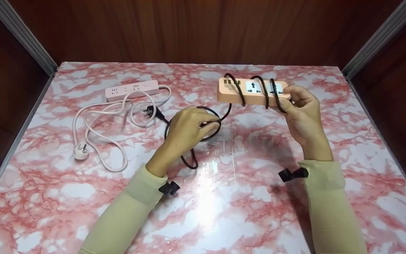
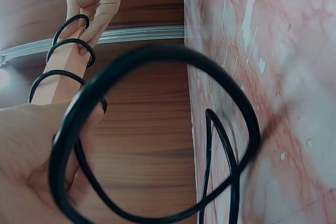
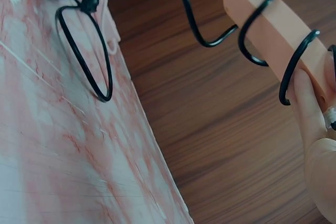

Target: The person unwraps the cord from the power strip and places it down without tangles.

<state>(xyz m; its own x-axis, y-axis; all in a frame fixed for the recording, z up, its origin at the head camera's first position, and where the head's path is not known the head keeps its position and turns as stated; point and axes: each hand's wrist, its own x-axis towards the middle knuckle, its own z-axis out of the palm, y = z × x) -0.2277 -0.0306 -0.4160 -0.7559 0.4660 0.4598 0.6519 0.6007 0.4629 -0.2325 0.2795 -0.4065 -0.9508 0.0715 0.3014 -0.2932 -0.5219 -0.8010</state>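
An orange power strip is held up off the table by my right hand, which grips its right end between thumb and fingers. Its black cord goes round the strip in several loose coils. My left hand pinches the cord left of the strip, with a short length running between them. From the left hand hangs a loop of cord, large in the left wrist view. The black plug lies left of the left hand. In the right wrist view, the strip's underside shows the coils around it.
A pink power strip lies at the back left of the marbled table. Its pale cord sprawls in loops, ending in a white plug. Brown wood panels stand behind and at both sides.
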